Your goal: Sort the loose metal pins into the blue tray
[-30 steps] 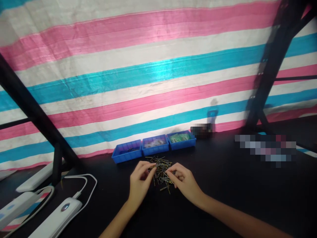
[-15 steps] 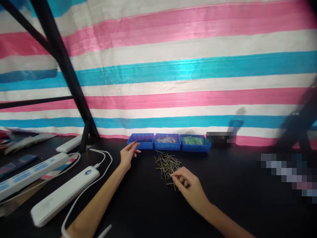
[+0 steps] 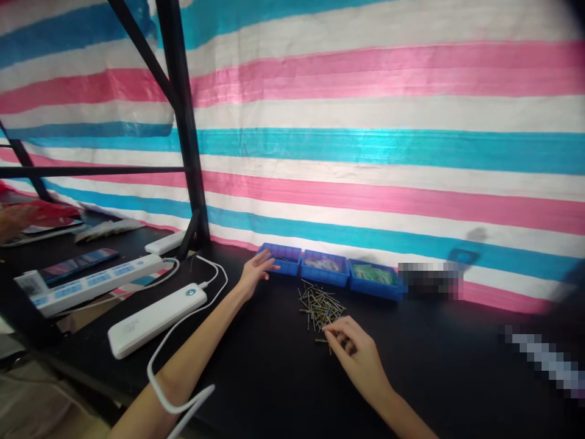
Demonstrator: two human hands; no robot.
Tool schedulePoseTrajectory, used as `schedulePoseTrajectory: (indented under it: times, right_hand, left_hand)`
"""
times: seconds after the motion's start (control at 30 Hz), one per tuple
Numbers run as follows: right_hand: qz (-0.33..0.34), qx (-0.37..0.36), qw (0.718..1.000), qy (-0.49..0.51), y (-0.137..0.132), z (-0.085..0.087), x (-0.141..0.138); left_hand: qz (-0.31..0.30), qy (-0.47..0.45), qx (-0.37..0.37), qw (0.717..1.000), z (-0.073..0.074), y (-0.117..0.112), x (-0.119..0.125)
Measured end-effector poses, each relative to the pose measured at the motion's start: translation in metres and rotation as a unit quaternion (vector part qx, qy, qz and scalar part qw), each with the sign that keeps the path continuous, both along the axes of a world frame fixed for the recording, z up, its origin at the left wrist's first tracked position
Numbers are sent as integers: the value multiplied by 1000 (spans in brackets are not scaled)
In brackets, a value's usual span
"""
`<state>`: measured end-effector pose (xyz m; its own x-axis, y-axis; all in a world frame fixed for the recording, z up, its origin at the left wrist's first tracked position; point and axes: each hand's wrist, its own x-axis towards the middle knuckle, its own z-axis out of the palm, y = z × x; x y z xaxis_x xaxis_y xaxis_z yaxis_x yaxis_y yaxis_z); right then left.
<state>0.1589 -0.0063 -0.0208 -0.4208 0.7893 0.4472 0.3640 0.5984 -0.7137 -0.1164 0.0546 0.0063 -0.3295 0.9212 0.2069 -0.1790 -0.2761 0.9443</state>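
A heap of small metal pins [image 3: 320,305] lies on the black table [image 3: 434,366]. Behind it stand three blue trays in a row: the left tray [image 3: 284,258], the middle tray [image 3: 324,266], the right tray [image 3: 375,277] with green pieces. My left hand [image 3: 256,274] reaches to the front edge of the left tray, fingers stretched out and apart, holding nothing I can see. My right hand [image 3: 354,353] rests at the near edge of the pin heap, fingers curled in a pinch over the pins; what it holds is too small to make out.
White power strips [image 3: 158,317] with a white cable [image 3: 183,372] lie at the left, the cable looping by my left forearm. A black metal frame post [image 3: 183,128] stands behind them. A striped pink, blue and white tarp [image 3: 365,152] hangs behind the table. Another person's hand [image 3: 11,219] shows at far left.
My left hand left the pin heap and moved out to the left blue tray, opening its fingers. My right hand stayed at the heap. The view swung to the left.
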Motion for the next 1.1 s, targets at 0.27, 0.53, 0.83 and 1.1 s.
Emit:
schedulePoseTrajectory:
  times: [0.27,0.53,0.83,1.1]
  right_hand:
    - [-49,42,995,-71,1,0,0]
    - [-132,12,982,-138,5,-6,1]
    - [-100,-29,986,-127,4,-1,6]
    - [-83,-8,988,-131,8,2,11]
  left_hand:
    - [-1,49,-12,999,-6,-6,17]
    - [-103,420,32,901,-24,-24,68]
    - [-120,610,76,780,-10,-38,80]
    - [-124,626,68,767,-12,-37,79]
